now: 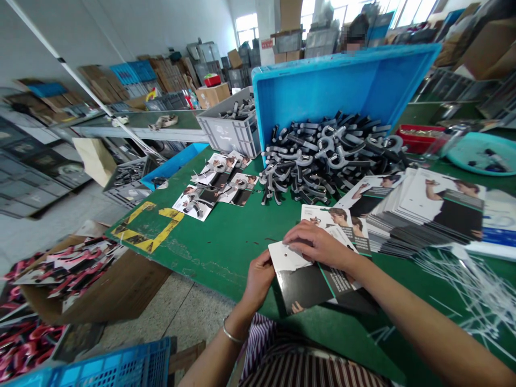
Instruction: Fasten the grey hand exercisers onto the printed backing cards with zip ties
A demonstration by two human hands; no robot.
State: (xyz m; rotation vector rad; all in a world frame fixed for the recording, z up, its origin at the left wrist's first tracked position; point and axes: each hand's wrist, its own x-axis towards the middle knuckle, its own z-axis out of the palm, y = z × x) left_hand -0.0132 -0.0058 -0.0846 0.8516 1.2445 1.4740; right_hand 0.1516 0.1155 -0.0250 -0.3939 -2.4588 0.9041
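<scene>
My left hand (pixel 258 279) grips the left edge of a printed packaging card (pixel 304 282) lying at the near edge of the green table (pixel 226 242). On the card's top rests my right hand (pixel 318 244), fingers curled and pressing down. A few more cards (pixel 342 220) lie just behind it. A heap of grey and black hand grippers (pixel 326 156) spills from a tipped blue crate (pixel 342 86) further back.
A fanned stack of cards (pixel 427 215) lies to the right, with white plastic ties (pixel 463 279) beside it. Cards fitted with hand grippers (pixel 217 183) lie at the left. A cardboard box of red packs (pixel 72 269) stands on the floor. Another person (pixel 357 35) is behind the crate.
</scene>
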